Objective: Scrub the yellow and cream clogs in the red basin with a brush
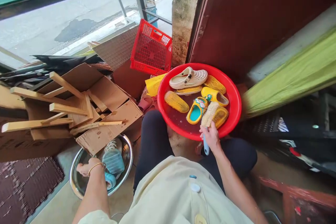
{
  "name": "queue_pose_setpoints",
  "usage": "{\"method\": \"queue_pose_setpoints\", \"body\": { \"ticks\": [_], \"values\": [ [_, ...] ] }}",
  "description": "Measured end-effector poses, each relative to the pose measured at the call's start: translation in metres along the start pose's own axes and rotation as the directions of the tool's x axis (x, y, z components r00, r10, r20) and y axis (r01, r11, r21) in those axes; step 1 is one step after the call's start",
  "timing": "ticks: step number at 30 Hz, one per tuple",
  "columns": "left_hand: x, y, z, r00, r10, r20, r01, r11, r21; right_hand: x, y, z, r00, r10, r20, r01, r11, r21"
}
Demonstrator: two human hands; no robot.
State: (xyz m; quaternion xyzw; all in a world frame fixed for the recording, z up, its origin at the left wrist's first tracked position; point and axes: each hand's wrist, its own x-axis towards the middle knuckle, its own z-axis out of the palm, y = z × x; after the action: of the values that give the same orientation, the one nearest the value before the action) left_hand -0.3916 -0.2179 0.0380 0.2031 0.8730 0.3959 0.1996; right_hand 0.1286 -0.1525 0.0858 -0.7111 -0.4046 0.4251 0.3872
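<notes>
Pretty cluttered corner by a metal railing, street outside, rough concrete pillar and a dark red wall behind. The person sat low on a bare, gritty floor. Right hand was wrapped around the blue handle of a bristly scrub brush, its head lying over the rim of a round red plastic basin. Wet inside, it held ribbed yellow sandals and a cream clog. Left hand reached into a shiny steel bowl by a teal slipper; couldn't tell its grip. Torn cardboard, wood slats and a red mesh crate were piled just beside.
</notes>
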Motion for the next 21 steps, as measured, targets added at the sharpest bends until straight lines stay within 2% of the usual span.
{"method": "queue_pose_setpoints", "body": {
  "ticks": [2,3,4,5,6,7,8,9,10,11,12,14,16,18,21],
  "values": [
    [0.004,0.034,0.026,0.986,0.030,-0.167,-0.032,0.999,-0.011,0.000,0.001,0.002,1.000,-0.013,-0.006,0.013,1.000,0.004],
    [0.001,0.058,0.043,0.971,0.118,-0.209,-0.132,0.990,-0.053,0.000,0.002,0.003,1.000,-0.022,-0.008,0.022,1.000,0.005],
    [-0.006,0.084,0.064,0.961,0.235,-0.145,-0.252,0.961,-0.116,0.001,0.002,0.004,0.999,-0.030,-0.010,0.030,0.999,0.009],
    [-0.017,0.111,0.087,0.917,0.397,-0.044,-0.398,0.897,-0.193,0.001,0.002,0.005,0.999,-0.034,-0.010,0.035,0.999,0.014],
    [-0.031,0.138,0.113,0.831,0.551,0.083,-0.516,0.817,-0.258,0.001,0.003,0.006,0.999,-0.034,-0.010,0.034,0.999,0.020],
    [-0.048,0.163,0.139,0.708,0.673,0.213,-0.609,0.735,-0.300,0.002,0.002,0.007,1.000,-0.029,-0.012,0.029,0.999,0.028],
    [-0.065,0.186,0.167,0.550,0.752,0.362,-0.681,0.655,-0.327,0.001,0.002,0.007,1.000,-0.022,-0.017,0.023,0.999,0.037],
    [-0.082,0.204,0.193,0.368,0.774,0.515,-0.745,0.577,-0.335,0.001,0.002,0.007,1.000,-0.016,-0.023,0.017,0.999,0.044],
    [-0.098,0.218,0.219,0.225,0.749,0.623,-0.808,0.501,-0.311,0.000,0.003,0.007,0.999,-0.013,-0.031,0.015,0.998,0.054],
    [-0.112,0.227,0.242,0.137,0.699,0.702,-0.858,0.438,-0.268,-0.001,0.003,0.007,0.999,-0.014,-0.038,0.016,0.998,0.066],
    [-0.123,0.233,0.263,0.083,0.636,0.768,-0.900,0.378,-0.216,-0.002,0.004,0.007,0.999,-0.018,-0.045,0.021,0.996,0.081],
    [-0.138,0.237,0.296,0.049,0.551,0.833,-0.953,0.276,-0.126,-0.003,0.007,0.006,0.998,-0.030,-0.059,0.037,0.992,0.122],
    [-0.144,0.235,0.315,0.029,0.523,0.852,-0.973,0.210,-0.096,-0.004,0.011,0.007,0.996,-0.039,-0.077,0.052,0.984,0.172],
    [-0.146,0.233,0.323,-0.004,0.515,0.857,-0.981,0.163,-0.102,-0.004,0.014,0.008,0.996,-0.041,-0.083,0.057,0.977,0.204],
    [-0.146,0.235,0.320,-0.080,0.471,0.879,-0.984,0.105,-0.146,-0.002,0.018,0.012,0.997,-0.050,-0.062,0.062,0.973,0.222]
  ]
}}
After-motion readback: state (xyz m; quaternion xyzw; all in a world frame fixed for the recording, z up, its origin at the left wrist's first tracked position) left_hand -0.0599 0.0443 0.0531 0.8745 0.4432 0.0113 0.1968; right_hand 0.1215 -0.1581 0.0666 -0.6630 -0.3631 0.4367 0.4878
